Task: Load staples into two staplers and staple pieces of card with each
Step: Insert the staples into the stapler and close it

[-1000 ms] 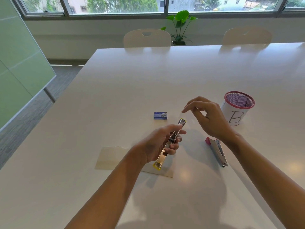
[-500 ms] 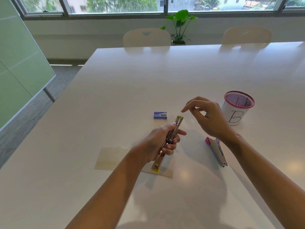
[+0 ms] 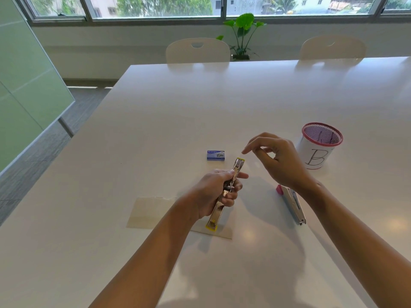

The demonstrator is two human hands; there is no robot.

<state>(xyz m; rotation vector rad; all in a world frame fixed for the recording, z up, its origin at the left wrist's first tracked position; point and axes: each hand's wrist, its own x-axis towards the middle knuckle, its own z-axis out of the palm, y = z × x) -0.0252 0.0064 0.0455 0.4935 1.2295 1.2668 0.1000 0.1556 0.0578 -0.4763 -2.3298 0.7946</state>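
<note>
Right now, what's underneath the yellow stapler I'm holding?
A tan piece of card lies on the table under the yellow stapler; your left hand hides the card's middle.

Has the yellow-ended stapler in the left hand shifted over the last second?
Yes. The yellow stapler, gripped by the left hand, has swung its far tip leftward and away, closer to the blue staple box, which stayed put on the table.

Bright window daylight, soft shadows, table (image 3: 155, 134) glare, edges bowed

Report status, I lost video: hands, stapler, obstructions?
Left hand grips yellow stapler, opened flat. Right hand hovers above, pinching. Nothing blocking.
</note>
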